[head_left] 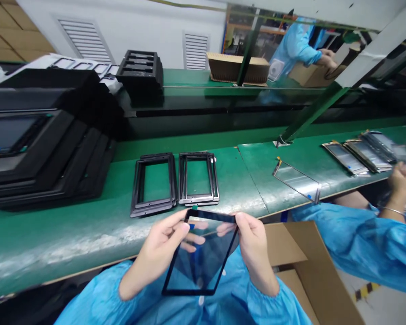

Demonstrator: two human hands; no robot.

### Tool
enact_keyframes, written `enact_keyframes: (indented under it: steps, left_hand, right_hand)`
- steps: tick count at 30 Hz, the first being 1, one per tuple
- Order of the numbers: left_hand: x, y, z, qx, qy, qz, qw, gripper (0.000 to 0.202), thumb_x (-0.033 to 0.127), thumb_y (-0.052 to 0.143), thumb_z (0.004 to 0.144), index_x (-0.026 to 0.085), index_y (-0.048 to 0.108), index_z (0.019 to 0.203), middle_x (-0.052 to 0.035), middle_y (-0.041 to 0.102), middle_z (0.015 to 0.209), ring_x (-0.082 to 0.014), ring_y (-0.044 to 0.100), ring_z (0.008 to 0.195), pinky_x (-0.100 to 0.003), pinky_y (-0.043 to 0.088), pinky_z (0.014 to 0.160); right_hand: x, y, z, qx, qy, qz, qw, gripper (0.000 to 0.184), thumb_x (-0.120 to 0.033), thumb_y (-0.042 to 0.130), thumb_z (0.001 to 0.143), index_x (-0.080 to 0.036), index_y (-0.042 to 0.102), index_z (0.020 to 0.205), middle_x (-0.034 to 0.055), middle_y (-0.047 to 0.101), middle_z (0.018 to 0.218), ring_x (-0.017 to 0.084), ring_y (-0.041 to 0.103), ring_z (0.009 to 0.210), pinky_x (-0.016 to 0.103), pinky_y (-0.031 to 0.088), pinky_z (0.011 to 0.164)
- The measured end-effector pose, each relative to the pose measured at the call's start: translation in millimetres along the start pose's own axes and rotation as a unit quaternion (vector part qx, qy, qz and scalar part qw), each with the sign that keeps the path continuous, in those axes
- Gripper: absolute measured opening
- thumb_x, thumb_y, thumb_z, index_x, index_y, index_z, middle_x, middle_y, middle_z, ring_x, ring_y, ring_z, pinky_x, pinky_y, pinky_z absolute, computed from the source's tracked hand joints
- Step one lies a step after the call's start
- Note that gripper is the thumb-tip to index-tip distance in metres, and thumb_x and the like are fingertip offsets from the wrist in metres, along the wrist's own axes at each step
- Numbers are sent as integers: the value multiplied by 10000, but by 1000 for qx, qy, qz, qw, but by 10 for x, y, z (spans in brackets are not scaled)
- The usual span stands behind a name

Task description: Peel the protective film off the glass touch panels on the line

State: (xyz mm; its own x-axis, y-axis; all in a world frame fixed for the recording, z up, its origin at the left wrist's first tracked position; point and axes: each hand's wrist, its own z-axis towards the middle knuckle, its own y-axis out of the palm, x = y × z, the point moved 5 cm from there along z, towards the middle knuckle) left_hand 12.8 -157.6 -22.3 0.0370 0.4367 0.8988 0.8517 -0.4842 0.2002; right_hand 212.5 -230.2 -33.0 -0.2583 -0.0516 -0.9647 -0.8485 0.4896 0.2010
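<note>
Over at the long green bench (237, 180), someone holds one clear rectangular panel with a black border (203, 259) in front of a blue smock (104, 298). Two hands grip it: the left hand (169, 234) pinches one upper corner, thumb in front, fingers behind; the right hand (252, 234) closes on the other. Beyond stand two low stacks of black rectangular frames (173, 180), side by side; one thin see-through panel (296, 179) lies farther right.
</note>
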Motion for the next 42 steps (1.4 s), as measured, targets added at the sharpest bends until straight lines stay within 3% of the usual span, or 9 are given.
enact_keyframes:
  steps: [9, 12, 14, 18, 25, 29, 33, 37, 42]
  left_hand:
    - [238, -51, 47, -13, 148, 276, 950, 586, 414, 727, 969, 292, 600, 1528, -98, 738, 1415, -294, 760, 1191, -352, 620, 978]
    - [329, 59, 60, -120, 165, 399, 894, 613, 346, 748, 939, 376, 598, 1532, -33, 813, 1253, -280, 799, 1029, -333, 621, 911]
    - [345, 50, 65, -143, 120, 366, 912, 493, 361, 685, 981, 351, 642, 1473, -30, 848, 1083, -256, 813, 845, -306, 634, 764]
    - [335, -197, 63, -3, 59, 164, 985, 433, 476, 678, 990, 247, 606, 1350, -107, 844, 1069, -245, 800, 681, -277, 594, 523]
    - [212, -377, 73, 99, 119, 121, 981, 455, 507, 716, 962, 254, 564, 1309, -144, 813, 1210, -275, 812, 701, -335, 624, 512]
    - [475, -273, 42, 116, 308, 377, 866, 446, 367, 690, 985, 307, 617, 1421, -102, 655, 1523, -355, 669, 1334, -545, 542, 1122]
    - [601, -43, 95, -3, 405, 531, 745, 267, 281, 660, 1021, 289, 739, 1276, -33, 819, 1219, -290, 737, 1194, -615, 297, 1292]
    - [631, 41, 168, -53, 389, 528, 753, 170, 262, 637, 1045, 260, 796, 1104, -23, 842, 1025, -223, 793, 954, -542, 415, 1237]
    - [829, -265, 102, 87, 371, 413, 827, 557, 374, 734, 981, 300, 612, 1520, -104, 591, 1593, -342, 557, 1456, -527, 411, 1248]
  right_hand:
    - [-190, 150, -35, -60, -47, -130, 989, 453, -528, 618, 1016, -240, 783, 708, 30, 812, 666, 234, 779, 577, 333, 638, 623]
    - [-149, 296, -25, -145, -40, -135, 979, 270, -439, 706, 974, -244, 841, 847, 17, 837, 758, 222, 801, 661, 316, 642, 679]
    - [-155, 221, 13, -130, -44, -77, 988, 262, -471, 704, 980, -255, 844, 1029, 31, 862, 931, 224, 825, 781, 315, 654, 734]
    - [-156, -264, 85, 2, -77, -56, 995, 383, -555, 642, 1024, -254, 807, 1194, 83, 834, 1189, 233, 802, 1071, 314, 625, 928]
    - [5, -322, -5, 17, -20, 24, 999, 344, -470, 791, 931, -221, 731, 1160, 61, 847, 774, 211, 797, 574, 271, 632, 621]
    - [-75, -210, -46, 39, -47, -8, 998, 307, -470, 800, 916, -207, 717, 1053, 76, 842, 746, 206, 788, 531, 243, 618, 564]
    - [-113, -174, -83, 33, -55, -47, 997, 320, -486, 789, 918, -196, 722, 1036, 99, 841, 749, 223, 795, 542, 260, 631, 568]
    - [-56, -216, -80, 52, -40, -77, 995, 375, -527, 810, 883, -184, 746, 1018, 109, 837, 744, 256, 803, 567, 305, 656, 598]
    - [25, -378, 114, 125, -32, -15, 992, 520, -557, 870, 809, -184, 729, 1143, 71, 826, 727, 229, 778, 552, 275, 630, 571]
